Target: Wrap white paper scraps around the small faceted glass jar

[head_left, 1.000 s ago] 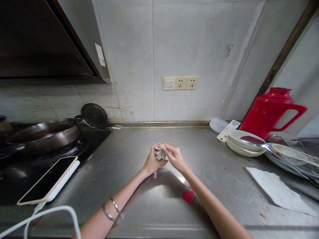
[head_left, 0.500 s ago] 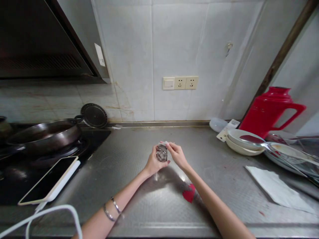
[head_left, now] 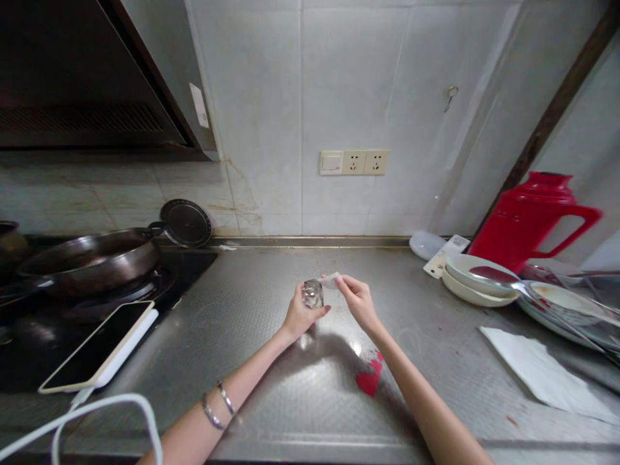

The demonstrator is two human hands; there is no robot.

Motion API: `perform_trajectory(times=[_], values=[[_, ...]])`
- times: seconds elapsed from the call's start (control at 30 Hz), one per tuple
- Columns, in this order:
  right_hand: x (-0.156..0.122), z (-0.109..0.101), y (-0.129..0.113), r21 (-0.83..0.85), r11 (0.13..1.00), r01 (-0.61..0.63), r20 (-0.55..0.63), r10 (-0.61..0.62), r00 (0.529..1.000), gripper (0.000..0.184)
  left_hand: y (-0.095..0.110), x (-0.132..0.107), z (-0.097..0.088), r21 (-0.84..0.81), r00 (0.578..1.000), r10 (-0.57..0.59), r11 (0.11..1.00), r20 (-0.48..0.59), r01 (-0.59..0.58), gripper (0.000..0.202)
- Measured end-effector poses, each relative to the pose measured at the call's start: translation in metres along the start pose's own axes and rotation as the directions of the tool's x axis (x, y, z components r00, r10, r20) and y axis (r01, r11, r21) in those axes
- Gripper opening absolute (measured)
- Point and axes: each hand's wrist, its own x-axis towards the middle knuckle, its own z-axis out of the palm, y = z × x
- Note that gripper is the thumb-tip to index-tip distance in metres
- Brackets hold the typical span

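Observation:
My left hand point(head_left: 299, 316) is wrapped round a small clear glass point(head_left: 312, 294) with a faceted-looking side, held above the steel counter. A piece of thin white tissue point(head_left: 329, 280) stretches from the glass's rim to my right hand point(head_left: 356, 297), which pinches its far end between thumb and fingers. Whether the tissue reaches inside the glass I cannot tell. Red flat scraps point(head_left: 369, 381) lie on the counter beside my right forearm.
To the left, a phone point(head_left: 99, 349) with a white cable lies partly on the black hob, near a metal pan point(head_left: 92, 261). At right are stacked bowls point(head_left: 477, 294), a red thermos jug point(head_left: 527, 223), plates with utensils, and a white paper sheet point(head_left: 542, 371).
My right hand has moved a little to the right, away from the glass, drawing the tissue out sideways. My left hand keeps its hold on the glass. The view has shifted slightly.

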Motion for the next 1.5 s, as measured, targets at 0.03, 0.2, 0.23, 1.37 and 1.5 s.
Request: perform_trajectory(times=[0.03,0.2,0.23,1.37,1.5], values=[[0.001,0.001,0.003,-0.017,1.0,0.004,-0.061,-0.005,0.998,0.035,0.002,-0.001,0.0,0.001,1.0,-0.027,1.0,-0.004,0.027,0.062],[-0.004,0.016,0.014,-0.067,0.997,0.046,-0.058,-0.05,0.997,0.028,0.006,-0.003,0.004,-0.056,0.995,-0.094,0.994,0.025,0.095,0.06],[-0.005,0.02,0.015,-0.063,0.996,0.06,-0.043,-0.063,0.997,0.028,0.007,-0.003,0.005,-0.074,0.995,-0.099,0.992,0.019,0.1,0.059],[-0.014,0.026,-0.003,-0.051,0.985,0.163,0.028,-0.162,0.986,0.025,-0.006,0.011,-0.006,0.138,0.998,-0.05,0.989,-0.029,0.054,0.056],[-0.009,0.024,0.001,-0.103,0.963,0.249,-0.048,-0.255,0.966,0.025,-0.008,0.005,-0.003,0.295,0.997,0.071,0.953,-0.011,-0.065,0.069]])
